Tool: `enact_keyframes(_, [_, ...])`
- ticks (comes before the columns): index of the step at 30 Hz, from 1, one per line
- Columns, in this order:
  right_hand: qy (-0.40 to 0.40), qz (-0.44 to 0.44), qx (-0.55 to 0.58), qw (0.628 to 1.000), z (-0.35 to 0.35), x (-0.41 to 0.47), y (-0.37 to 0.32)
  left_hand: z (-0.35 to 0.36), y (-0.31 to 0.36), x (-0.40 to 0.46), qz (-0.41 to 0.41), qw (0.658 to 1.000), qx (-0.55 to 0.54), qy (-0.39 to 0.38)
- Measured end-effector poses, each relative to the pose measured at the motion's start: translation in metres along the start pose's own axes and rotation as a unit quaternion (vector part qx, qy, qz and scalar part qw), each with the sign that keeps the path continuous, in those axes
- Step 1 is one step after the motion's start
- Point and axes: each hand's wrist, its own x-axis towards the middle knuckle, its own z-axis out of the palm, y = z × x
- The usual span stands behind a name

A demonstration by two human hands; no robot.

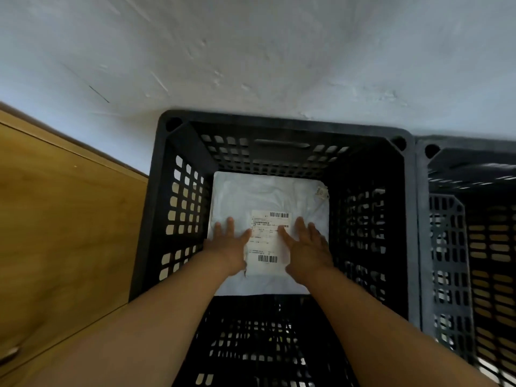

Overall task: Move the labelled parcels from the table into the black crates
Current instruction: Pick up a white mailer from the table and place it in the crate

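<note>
A white plastic parcel (268, 194) with a barcode label (268, 247) lies flat on the bottom of a black latticed crate (279, 122), against its far wall. Both my arms reach down into the crate. My left hand (227, 243) rests flat on the parcel's left part, fingers straight. My right hand (307, 245) lies flat on its right part, fingers straight and touching the label's edge.
A second black crate (458, 219) stands touching the first on the right. A wooden cabinet side (64, 213) rises on the left. A white wall (251, 51) runs right behind both crates.
</note>
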Motion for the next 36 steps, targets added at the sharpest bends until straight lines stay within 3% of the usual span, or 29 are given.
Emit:
enact_keyframes(7, [0.047, 0.026, 0.097, 0.994, -0.048, -0.076, 0.001, -0.017, 0.007, -0.083, 0.015, 0.993, -0.102, 0.061])
enact_keyframes(15, [0.145, 0.048, 0.056, 0.987, -0.133, -0.206, -0.014, -0.074, 0.025, -0.215, 0.078, 0.969, -0.149, 0.180])
enact_keyframes(23, [0.258, 0.056, 0.084, 0.961, -0.196, -0.344, -0.003, -0.117, 0.076, -0.337, 0.174, 0.919, -0.190, 0.300])
enact_keyframes(36, [0.374, 0.119, 0.289, 0.873, -0.186, -0.544, 0.086, -0.084, 0.229, -0.464, 0.324, 0.883, -0.138, 0.310])
